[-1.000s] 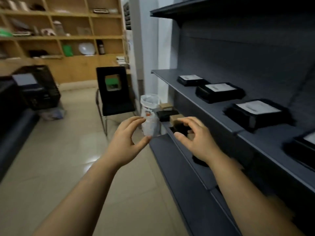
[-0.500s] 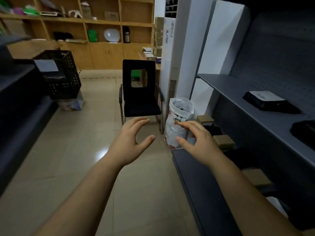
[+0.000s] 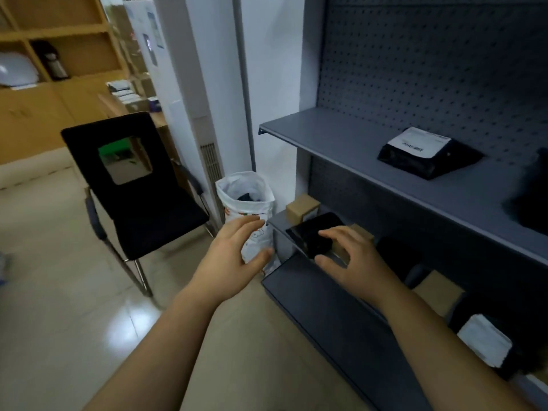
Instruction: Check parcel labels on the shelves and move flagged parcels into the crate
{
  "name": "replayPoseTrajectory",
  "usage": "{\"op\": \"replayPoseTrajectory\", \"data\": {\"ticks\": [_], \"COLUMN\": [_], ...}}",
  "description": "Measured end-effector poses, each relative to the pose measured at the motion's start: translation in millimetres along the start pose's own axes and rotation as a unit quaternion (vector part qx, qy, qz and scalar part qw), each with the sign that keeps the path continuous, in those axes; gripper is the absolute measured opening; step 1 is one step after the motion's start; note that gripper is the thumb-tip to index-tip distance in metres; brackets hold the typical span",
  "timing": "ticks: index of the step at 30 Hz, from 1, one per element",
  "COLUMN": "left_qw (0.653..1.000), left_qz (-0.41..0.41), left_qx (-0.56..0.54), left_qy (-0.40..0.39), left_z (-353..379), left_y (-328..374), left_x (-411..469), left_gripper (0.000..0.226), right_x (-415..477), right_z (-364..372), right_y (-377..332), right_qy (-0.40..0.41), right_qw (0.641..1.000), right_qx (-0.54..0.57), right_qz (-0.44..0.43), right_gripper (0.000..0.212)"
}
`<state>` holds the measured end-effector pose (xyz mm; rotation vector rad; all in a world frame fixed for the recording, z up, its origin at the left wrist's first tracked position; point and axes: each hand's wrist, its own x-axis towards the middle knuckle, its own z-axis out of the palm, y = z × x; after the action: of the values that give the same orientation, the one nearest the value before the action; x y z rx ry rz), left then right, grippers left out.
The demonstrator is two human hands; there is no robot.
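Both my hands are held out in front of me, empty, with fingers spread. My left hand [image 3: 234, 256] hovers over the floor, in front of a white sack [image 3: 247, 200]. My right hand [image 3: 353, 259] hovers beside the grey shelving, just in front of a black parcel [image 3: 315, 232] on the lower shelf [image 3: 278, 223]. Brown cardboard boxes [image 3: 302, 207] stand beside that parcel. On the upper shelf [image 3: 341, 137] lies a black parcel with a white label [image 3: 427, 155]. The crate is out of view.
A black chair [image 3: 139, 197] stands on the tiled floor at the left. Wooden shelving [image 3: 59, 34] lines the back wall. A white pillar [image 3: 207, 84] rises behind the sack. More boxes and a white packet [image 3: 483, 342] sit low at the right.
The view has swung right and closer to the grey shelving, so the crate has left the frame. Both hands stay raised and empty, now near the lower shelf's end.
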<state>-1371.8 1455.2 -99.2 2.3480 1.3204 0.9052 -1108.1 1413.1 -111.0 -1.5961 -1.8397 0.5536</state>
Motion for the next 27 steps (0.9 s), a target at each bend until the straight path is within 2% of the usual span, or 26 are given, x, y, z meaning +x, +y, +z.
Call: {"op": "replayPoseTrajectory", "data": {"ticks": [7, 11, 16, 22, 27], "left_qw": [0.996, 0.990, 0.978, 0.947, 0.937], "left_qz": [0.014, 0.027, 0.041, 0.091, 0.100], "left_qx": [0.004, -0.022, -0.044, -0.063, -0.100], "left_qy": [-0.088, -0.133, -0.199, -0.303, -0.320], "left_z": [25, 60, 123, 192, 245], "left_y": [-99, -145, -217, -297, -342], "left_x": [107, 157, 210, 273, 316], "left_gripper": [0.055, 0.053, 0.056, 0.055, 0.057], "right_x": [111, 145, 185, 245, 292], "right_z": [43, 69, 121, 189, 226], "right_y": [40, 68, 110, 144, 169], "right_qy": [0.027, 0.039, 0.101, 0.146, 0.168], "right_qw": [0.997, 0.990, 0.968, 0.931, 0.907], "right_qx": [0.042, 0.046, 0.059, 0.052, 0.050], "right_qz": [0.060, 0.125, 0.222, 0.332, 0.382], "right_gripper": [0.049, 0.047, 0.042, 0.041, 0.041]}}
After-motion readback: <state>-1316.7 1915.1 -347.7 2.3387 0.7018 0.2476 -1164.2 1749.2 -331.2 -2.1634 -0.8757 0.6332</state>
